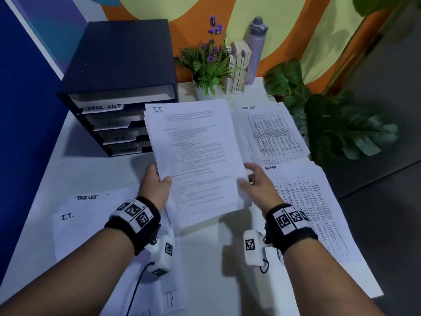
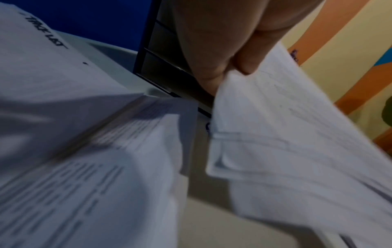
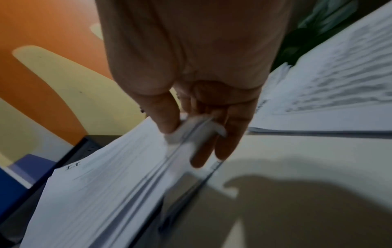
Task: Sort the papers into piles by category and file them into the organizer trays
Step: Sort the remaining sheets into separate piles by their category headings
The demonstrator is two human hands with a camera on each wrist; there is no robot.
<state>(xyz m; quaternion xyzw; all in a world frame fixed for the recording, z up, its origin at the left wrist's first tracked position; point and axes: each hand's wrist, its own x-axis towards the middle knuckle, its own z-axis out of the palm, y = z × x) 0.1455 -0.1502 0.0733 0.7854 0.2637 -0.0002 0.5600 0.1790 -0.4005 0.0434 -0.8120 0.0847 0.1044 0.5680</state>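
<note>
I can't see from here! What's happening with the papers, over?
Left hand and right hand both grip the white I.T. paper stack, lifted above the table. Dark blue organizer trays ahead-left, path open.

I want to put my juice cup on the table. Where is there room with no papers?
Bare table shows in front of the organizer, beyond the near-left papers, and near the front edge between the forearms. The right side is crowded: the ADMIN pile and the table-printed pile cover it. Both hands hold the I.T. stack over the middle.
</note>
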